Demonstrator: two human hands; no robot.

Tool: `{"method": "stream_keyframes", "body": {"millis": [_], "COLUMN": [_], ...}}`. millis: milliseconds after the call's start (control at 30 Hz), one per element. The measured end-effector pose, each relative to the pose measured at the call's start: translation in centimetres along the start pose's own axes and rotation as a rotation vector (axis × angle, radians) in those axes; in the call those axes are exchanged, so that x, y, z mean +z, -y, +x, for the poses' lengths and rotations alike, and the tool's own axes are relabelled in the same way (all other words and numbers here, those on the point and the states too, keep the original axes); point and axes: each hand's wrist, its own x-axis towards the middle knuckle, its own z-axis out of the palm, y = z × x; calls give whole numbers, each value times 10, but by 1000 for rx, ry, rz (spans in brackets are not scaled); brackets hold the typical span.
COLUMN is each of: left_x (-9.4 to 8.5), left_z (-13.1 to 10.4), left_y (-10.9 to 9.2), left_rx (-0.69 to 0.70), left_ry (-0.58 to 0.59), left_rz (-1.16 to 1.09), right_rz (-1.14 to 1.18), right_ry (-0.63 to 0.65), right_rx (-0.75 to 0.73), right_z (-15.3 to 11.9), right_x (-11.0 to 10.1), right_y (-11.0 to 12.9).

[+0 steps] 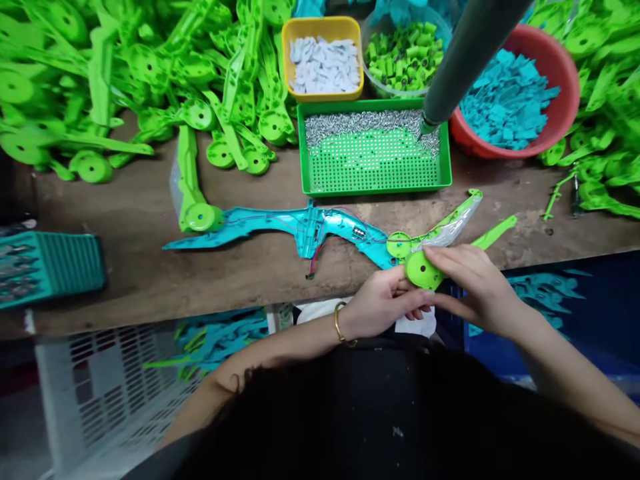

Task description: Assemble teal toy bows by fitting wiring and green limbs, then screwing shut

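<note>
Near the table's front edge, my right hand (473,283) grips a green plastic arm piece (424,269) with a round disc end. Its thumb and fingers press the disc's rim. My left hand (385,300) holds the same disc from the left and below, fingers curled and partly hidden. Just behind lies a blue toy bow half (270,220) with thin wires along it. At its right end sits a green arm with a clear strip (453,223). Its left end carries another green arm (190,180). A small connector (310,275) hangs on red wires.
A green screw tray (375,190) stands behind the bow. Further back are a yellow bin (323,97) of white pieces, a clear tub (367,40) and a red bowl (525,150). A dark screwdriver-like tool (465,60) hangs overhead. Green parts (150,67) are heaped left and right.
</note>
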Motion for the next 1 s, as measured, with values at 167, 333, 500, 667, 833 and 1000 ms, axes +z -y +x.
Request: {"method": "stream_keyframes", "body": {"millis": [167, 333, 500, 667, 833, 1000], "left_x": [-15, -46, -53, -47, -47, -46], "left_z": [-19, -33, -23, -13, -11, -8], "left_y": [-5, 9, 22, 18, 15, 13], "left_rx": [39, 6, -108, -92, -114, -114], "left_ry": [-41, -246, -304, -283, -298, -340], "left_rz": [54, 121, 19, -62, -131, -169], "right_rz": [103, -169, -89, -95, -135, -212], "right_ry": [-42, -55, 51, 69, 82, 69], "right_rx": [-26, 125, 47, 19, 19, 22], "right_z": [14, 19, 28, 33, 27, 21], "right_x": [8, -1, 23, 32, 37, 47], "right_y": [3, -15, -24, -23, -26, -27]}}
